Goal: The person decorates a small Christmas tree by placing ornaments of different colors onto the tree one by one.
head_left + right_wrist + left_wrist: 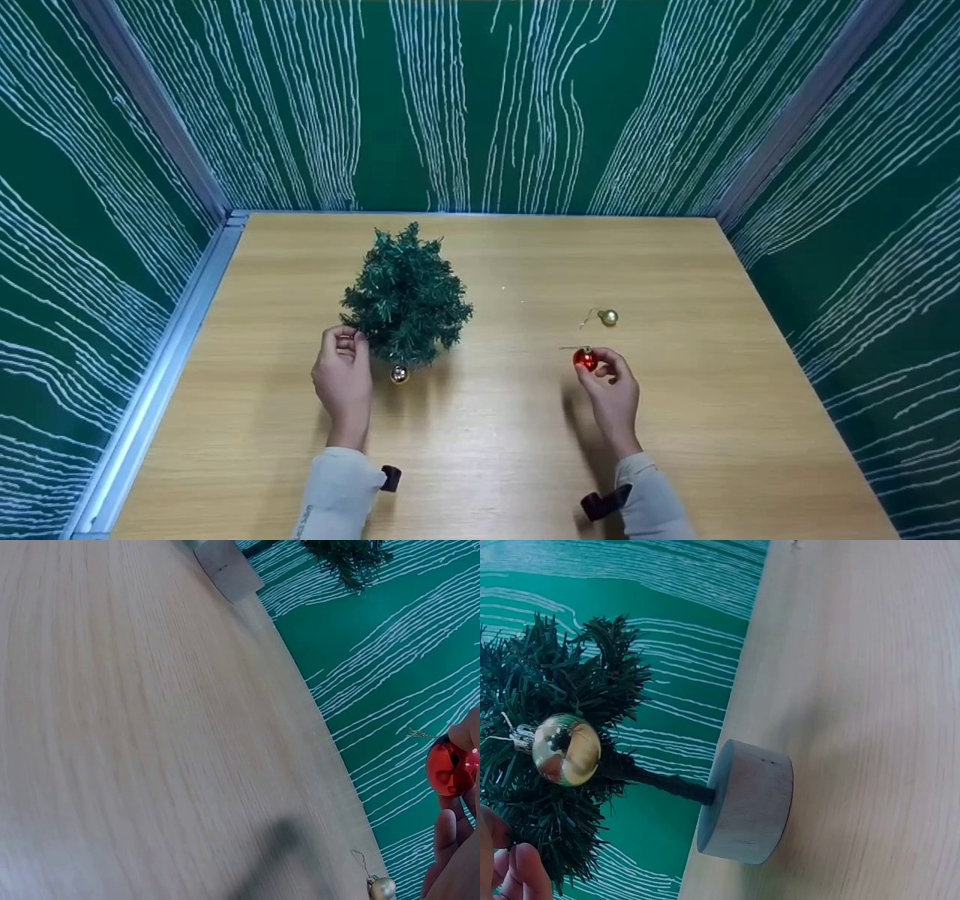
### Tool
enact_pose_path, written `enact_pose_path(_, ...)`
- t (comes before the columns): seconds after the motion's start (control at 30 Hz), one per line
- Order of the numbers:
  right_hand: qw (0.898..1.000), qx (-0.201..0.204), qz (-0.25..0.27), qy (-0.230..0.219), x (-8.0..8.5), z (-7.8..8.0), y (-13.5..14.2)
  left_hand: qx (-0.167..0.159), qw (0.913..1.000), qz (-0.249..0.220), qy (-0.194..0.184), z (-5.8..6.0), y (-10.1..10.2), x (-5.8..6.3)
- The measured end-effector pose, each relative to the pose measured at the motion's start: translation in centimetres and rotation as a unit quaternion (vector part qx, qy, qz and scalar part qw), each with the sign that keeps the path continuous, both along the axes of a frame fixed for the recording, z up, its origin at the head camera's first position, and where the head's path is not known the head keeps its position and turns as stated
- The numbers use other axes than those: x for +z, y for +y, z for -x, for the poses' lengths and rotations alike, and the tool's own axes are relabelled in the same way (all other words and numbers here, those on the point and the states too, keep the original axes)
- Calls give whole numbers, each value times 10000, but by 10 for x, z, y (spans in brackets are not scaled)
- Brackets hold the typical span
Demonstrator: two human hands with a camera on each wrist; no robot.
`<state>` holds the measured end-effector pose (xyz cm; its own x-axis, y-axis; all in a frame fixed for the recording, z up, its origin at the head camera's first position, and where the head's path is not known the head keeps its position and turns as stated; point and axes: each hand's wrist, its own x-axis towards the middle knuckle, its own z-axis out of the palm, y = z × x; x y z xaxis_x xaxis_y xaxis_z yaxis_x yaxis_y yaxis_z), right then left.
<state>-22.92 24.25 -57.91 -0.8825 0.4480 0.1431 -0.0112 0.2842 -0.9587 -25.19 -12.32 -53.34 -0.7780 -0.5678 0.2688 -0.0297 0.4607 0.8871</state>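
Observation:
A small artificial Christmas tree point(409, 296) stands on the left half of the table, its round wooden base point(754, 802) showing in the left wrist view. My left hand point(343, 379) pinches a branch tip at the tree's lower left. From a front branch hangs a shiny gold bauble point(568, 750), just right of that hand. Over the right side of the table, my right hand point(616, 397) holds a red bauble point(585, 360) between thumb and fingers, and its thin gold loop point(421, 733) sticks out. Beyond it lies another gold bauble point(609, 318) with a string loop.
The wooden table point(495, 450) is walled at the back and sides by green panels point(495, 112) with white wavy lines. A metal rail point(161, 360) runs along the left edge. Dark wrist cameras point(606, 502) sit on both sleeves.

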Motion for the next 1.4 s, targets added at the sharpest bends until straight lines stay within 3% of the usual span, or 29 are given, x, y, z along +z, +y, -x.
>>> enact_pose_path(0.2, 10000, -33, -16, -39, 1, -1, -2, -164, 9994, -314, -35, 4, -1, 4)
enact_pose_path(0.57, 9999, 103, -9, -72, 8, 1, -8, -206, 9993, -315, -1, -1, 1, 12)
enact_pose_path(1.03, 9983, 565, 148, -9, 23, 2, -26, -297, 9988, -256, 298, -10, -1, 9)
enact_pose_path(1.4, 9973, 720, 114, 51, 21, 3, -31, -259, 9994, -181, 155, -16, -3, 7)
